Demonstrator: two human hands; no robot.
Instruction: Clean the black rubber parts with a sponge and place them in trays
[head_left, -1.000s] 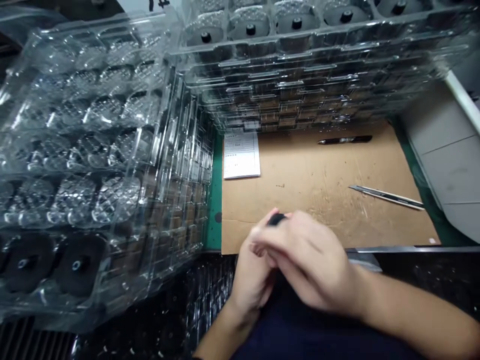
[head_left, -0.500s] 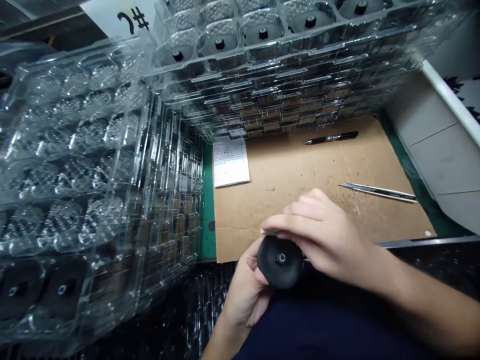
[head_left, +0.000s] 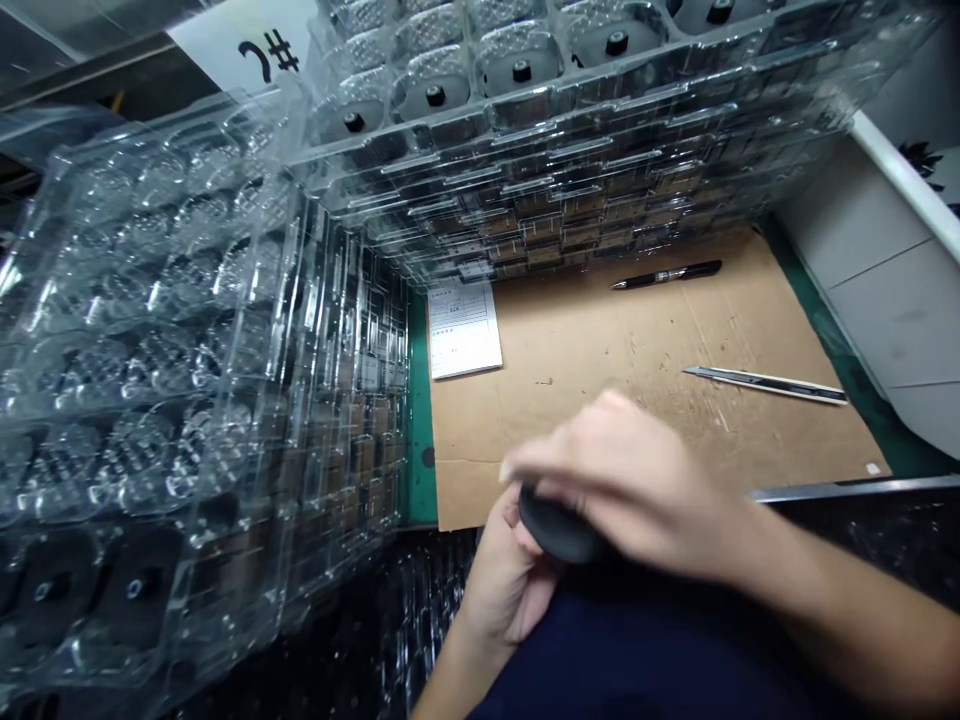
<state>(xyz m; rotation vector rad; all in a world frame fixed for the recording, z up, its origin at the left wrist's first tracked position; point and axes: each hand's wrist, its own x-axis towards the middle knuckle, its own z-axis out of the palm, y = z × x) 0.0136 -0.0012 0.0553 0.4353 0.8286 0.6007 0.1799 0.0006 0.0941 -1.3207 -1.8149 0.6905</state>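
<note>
My left hand [head_left: 504, 575] is closed around the edge of a black round disc-shaped part [head_left: 561, 530], low in front of my body. The disc is tilted, so mostly its dark rim and side show. Over its upper edge lies my right hand [head_left: 626, 475], fingers curled together and blurred by motion. What those fingers pinch, if anything, is hidden behind them. Similar black parts with a small central hub [head_left: 135, 588] sit in the clear plastic tray [head_left: 161, 330] on the left.
Stacked clear trays [head_left: 525, 160] with more black parts stand at the back. On the cardboard sheet [head_left: 555, 420] lie a paper slip [head_left: 463, 335], a black pen [head_left: 667, 275] and a slim craft knife [head_left: 765, 383]. A white panel [head_left: 862, 260] borders the right side.
The disc has tipped, so its face with the central hub no longer shows. My right hand has moved slightly left over it. The view has shifted a little.
</note>
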